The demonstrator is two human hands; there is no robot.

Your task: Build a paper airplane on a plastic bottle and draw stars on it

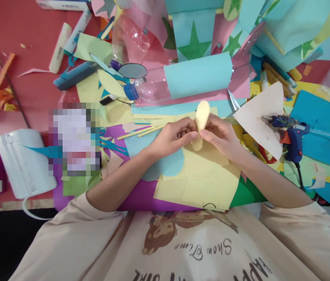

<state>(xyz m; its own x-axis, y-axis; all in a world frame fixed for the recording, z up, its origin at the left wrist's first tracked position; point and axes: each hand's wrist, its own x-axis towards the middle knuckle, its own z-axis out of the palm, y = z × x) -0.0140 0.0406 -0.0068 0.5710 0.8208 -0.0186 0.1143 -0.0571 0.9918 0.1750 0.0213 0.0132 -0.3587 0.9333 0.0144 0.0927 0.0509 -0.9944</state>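
Thumb and fingers nearly closed, the left hand point(178, 136) and right hand point(222, 136) pinch a yellow paper piece point(203, 113) above yellow sheets point(203, 187); its long axis points away from the wearer, rounded end farthest. The shirt point(94, 242) reads "Show Time" and "HAPPY", upside down.

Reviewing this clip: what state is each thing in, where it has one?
Yellow paper piece: pinched by left hand and right hand
Plastic bottle: lying sideways, blue cap on, partly wrapped in light blue paper
Glue gun: lying on paper, glue stick protruding, power unclear
Scissors: mostly under white paper, open or shut unclear
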